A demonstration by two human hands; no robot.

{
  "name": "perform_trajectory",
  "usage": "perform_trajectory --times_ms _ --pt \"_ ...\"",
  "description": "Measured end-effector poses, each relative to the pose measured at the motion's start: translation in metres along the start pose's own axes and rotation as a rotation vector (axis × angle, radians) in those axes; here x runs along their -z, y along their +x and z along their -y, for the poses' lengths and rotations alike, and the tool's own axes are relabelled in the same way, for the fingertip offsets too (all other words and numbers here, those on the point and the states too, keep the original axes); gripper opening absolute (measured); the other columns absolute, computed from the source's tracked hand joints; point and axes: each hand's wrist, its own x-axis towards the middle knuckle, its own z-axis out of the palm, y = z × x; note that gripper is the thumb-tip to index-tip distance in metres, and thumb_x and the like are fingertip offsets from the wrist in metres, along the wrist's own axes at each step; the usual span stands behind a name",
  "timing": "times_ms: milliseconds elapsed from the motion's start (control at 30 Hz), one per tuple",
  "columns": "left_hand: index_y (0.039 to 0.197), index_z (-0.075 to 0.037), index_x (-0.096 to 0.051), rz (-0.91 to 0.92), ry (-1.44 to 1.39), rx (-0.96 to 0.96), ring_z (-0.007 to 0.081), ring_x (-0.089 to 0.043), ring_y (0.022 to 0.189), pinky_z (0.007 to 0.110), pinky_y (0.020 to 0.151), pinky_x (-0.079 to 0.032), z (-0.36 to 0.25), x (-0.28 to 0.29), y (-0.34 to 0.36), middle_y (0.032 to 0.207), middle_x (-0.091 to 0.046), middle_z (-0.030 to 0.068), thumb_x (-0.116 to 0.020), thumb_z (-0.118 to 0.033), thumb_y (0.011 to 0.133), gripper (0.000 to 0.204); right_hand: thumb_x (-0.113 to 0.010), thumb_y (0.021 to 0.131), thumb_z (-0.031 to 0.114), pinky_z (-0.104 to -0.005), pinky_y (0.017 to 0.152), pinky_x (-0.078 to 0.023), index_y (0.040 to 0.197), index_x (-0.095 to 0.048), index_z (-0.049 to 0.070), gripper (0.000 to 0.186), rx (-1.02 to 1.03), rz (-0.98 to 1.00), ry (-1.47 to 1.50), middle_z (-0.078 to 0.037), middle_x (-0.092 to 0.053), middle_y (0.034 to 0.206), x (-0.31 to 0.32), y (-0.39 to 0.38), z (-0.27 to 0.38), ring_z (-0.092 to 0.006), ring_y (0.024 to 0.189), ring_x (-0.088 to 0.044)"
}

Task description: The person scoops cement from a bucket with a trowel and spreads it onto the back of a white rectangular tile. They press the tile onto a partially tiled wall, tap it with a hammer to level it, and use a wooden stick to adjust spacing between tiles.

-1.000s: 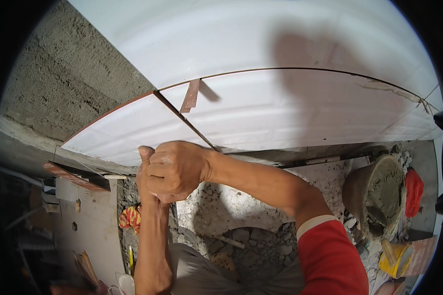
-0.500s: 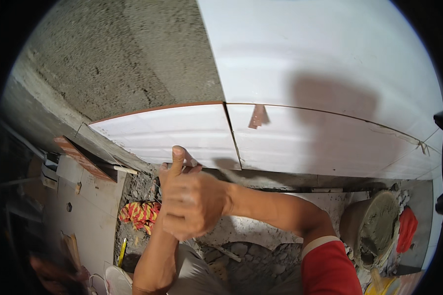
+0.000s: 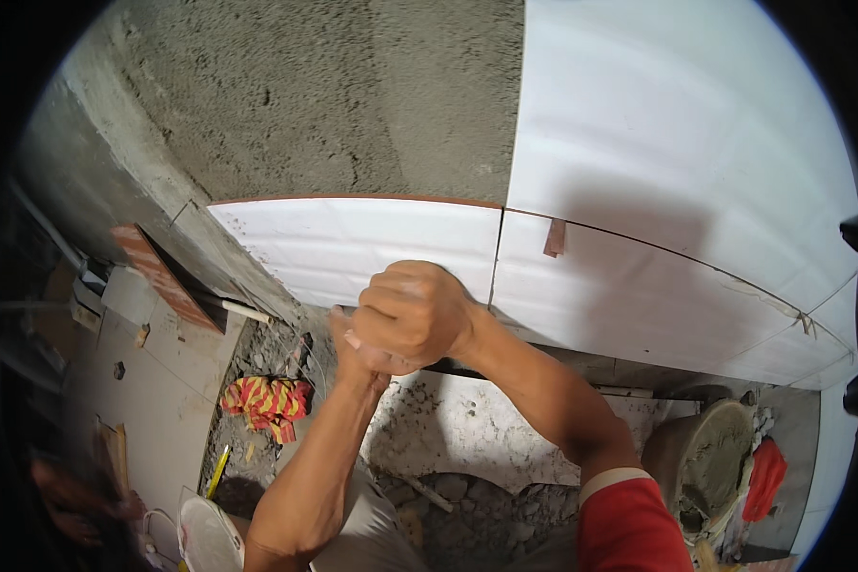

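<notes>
My right hand point(image 3: 410, 310) is closed in a fist against the lower part of a white wall tile point(image 3: 353, 238), just left of a dark vertical joint. My left hand point(image 3: 348, 348) is below and partly behind it, near that tile's bottom edge; its thumb shows, but the fingers are mostly hidden. The tile lies below bare rough mortar point(image 3: 324, 95) and beside the larger white tiles point(image 3: 667, 95) on the right. A thin reddish wedge point(image 3: 555, 236) sticks out of the joint between the right-hand tiles.
A bucket of grey mortar point(image 3: 698, 458) and a red cloth point(image 3: 763, 481) sit right. Left are a leaning tile piece point(image 3: 167, 281), patterned cloth point(image 3: 267, 400), yellow tape point(image 3: 217, 472), white bucket point(image 3: 205, 534) and a co-worker's hand point(image 3: 76, 515). Rubble point(image 3: 486, 515) lies below a speckled board point(image 3: 415, 429).
The view has swung left, showing more mortar wall. My right fist dropped over my left hand half a second ago, blurred, and is now back up on the tile, with my left thumb lower.
</notes>
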Motion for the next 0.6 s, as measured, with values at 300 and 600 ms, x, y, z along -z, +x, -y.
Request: perform_trajectory --times_ms 300,600 --pt "0.12 -0.011 -0.058 0.019 0.179 -0.084 0.0181 -0.064 0.105 0.035 0.086 -0.057 -0.004 -0.007 -0.017 0.11 -0.064 0.0076 -0.014 -0.061 0.108 0.068 -0.069 0.068 0.022 -0.0323 0.048 -0.044 0.065 -0.051 0.01 0.021 0.0 0.09 0.078 -0.001 -0.049 0.061 -0.012 -0.009 -0.001 -0.0172 0.053 -0.054" --pt "0.125 -0.01 -0.052 -0.05 0.017 0.001 0.0179 -0.062 0.104 0.034 0.094 -0.053 -0.002 -0.014 -0.017 0.112 -0.061 0.007 -0.018 -0.061 0.107 0.063 -0.071 0.07 0.026 -0.0343 0.051 -0.048 0.067 -0.054 0.01 0.023 -0.044 0.186 0.04 -0.002 -0.053 0.062 -0.012 -0.01 -0.004 -0.0183 0.055 -0.059"
